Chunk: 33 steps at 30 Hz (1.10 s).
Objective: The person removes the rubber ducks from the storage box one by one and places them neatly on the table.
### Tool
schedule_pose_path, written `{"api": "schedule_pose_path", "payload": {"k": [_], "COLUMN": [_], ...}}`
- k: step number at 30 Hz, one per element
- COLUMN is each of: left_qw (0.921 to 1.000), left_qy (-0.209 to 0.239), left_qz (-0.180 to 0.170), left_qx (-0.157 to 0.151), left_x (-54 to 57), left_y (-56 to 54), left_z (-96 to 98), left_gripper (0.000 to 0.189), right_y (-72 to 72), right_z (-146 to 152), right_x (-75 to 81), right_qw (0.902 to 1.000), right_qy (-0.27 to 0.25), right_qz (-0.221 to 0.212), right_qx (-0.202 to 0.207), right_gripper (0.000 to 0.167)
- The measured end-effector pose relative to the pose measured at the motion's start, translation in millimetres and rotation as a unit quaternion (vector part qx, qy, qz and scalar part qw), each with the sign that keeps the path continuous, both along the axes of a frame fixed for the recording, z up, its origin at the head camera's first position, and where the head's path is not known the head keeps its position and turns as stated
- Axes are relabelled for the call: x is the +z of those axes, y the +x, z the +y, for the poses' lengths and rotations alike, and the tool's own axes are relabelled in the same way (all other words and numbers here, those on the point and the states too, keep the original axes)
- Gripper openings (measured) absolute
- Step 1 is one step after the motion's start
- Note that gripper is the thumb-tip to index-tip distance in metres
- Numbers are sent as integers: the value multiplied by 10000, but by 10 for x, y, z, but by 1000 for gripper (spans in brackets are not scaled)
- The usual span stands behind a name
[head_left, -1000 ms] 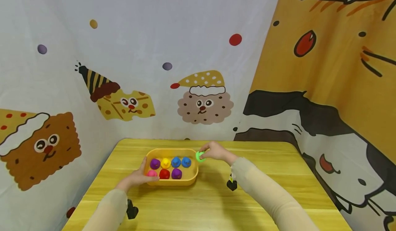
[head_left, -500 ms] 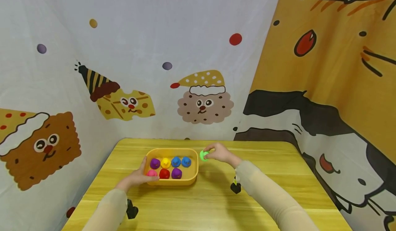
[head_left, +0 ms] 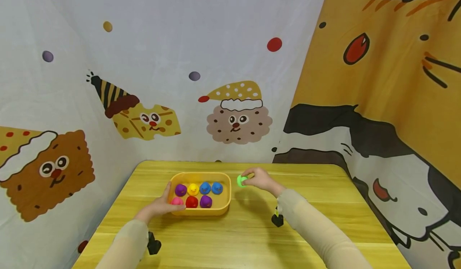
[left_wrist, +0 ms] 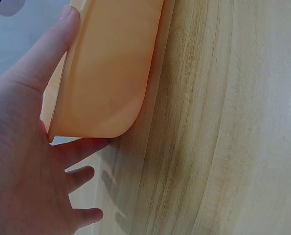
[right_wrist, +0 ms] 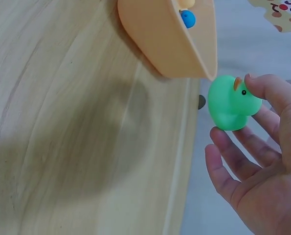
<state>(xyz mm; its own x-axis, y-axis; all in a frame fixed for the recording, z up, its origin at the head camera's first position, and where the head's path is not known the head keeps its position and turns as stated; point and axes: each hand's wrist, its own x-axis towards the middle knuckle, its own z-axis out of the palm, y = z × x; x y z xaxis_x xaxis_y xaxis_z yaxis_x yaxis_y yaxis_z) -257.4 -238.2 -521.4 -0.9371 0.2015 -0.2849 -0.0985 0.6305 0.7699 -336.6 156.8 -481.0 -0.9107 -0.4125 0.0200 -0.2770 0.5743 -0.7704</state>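
Observation:
In the head view, my right hand (head_left: pixel 262 179) pinches a green rubber duck (head_left: pixel 242 181) between thumb and fingertips, just right of a yellow plastic bin (head_left: pixel 200 212). The right wrist view shows the duck (right_wrist: pixel 230 105) with its orange beak and black eye, near the bin's corner (right_wrist: pixel 204 68). My left hand (head_left: pixel 158 206) rests against the bin's near left corner. Its thumb lies along the near rim and its fingers against the left end, spread and fairly straight in the left wrist view. Inside the bin are purple, yellow, blue, red and pink ducks, several in two rows.
The bin stands on a light wooden table (head_left: pixel 216 241), left of its middle. White cloth with cartoon prints (head_left: pixel 230 29) hangs behind the table, and an orange cat print (head_left: pixel 324 81) hangs along the right. A black wrist device (head_left: pixel 277 219) hangs below the right sleeve.
My right hand has moved right with the green duck, from the bin's right rim to a short way off it. The left hand and the bin have stayed put.

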Motion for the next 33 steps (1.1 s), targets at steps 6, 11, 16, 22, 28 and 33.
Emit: {"api": "schedule_pose_path", "payload": {"k": [6, 11, 16, 22, 28, 33], "left_qw": [10000, 10000, 9999, 9998, 9999, 9997], "left_qy": [-69, -51, -58, -68, 23, 58], "left_qz": [25, 9, -70, -142, -158, -157], "left_qx": [61, 53, 80, 103, 45, 156], "left_x": [46, 43, 35, -3, -6, -23], "left_y": [15, -3, -13, -12, -3, -19], "left_z": [15, 12, 16, -2, -3, 4], "left_gripper": [126, 125, 124, 123, 123, 123], "right_y": [-19, -20, -25, -29, -31, -64], "right_z": [48, 78, 91, 101, 112, 139], "right_x": [-66, -100, -125, -184, -240, -324], "right_qw": [9999, 9996, 9995, 9993, 9983, 9980], "right_qy": [-143, -169, -187, -278, -381, -315], "right_qz": [-8, -74, -72, -94, -117, -107], "right_qx": [-55, -190, -237, -249, -424, -542], "right_gripper": [29, 29, 28, 28, 27, 28]}}
